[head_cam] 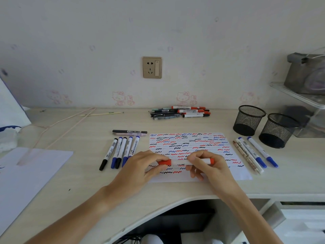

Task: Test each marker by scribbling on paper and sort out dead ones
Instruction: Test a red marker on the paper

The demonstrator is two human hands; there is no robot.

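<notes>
A red-capped white marker lies level between both hands above the scribble paper, which is covered in red, blue and black squiggles. My left hand pinches the red cap end. My right hand grips the barrel near its red tail. Left of the paper lies a row of several blue and black markers, with two more pens across their tops. Right of the paper lie several blue markers and patterned pens. A pile of red markers and pens sits by the wall.
Two black mesh pen cups stand at the right. A clear shelf with a grey bag is behind them. White sheets and a thin hanger lie at the left. The desk edge curves in front.
</notes>
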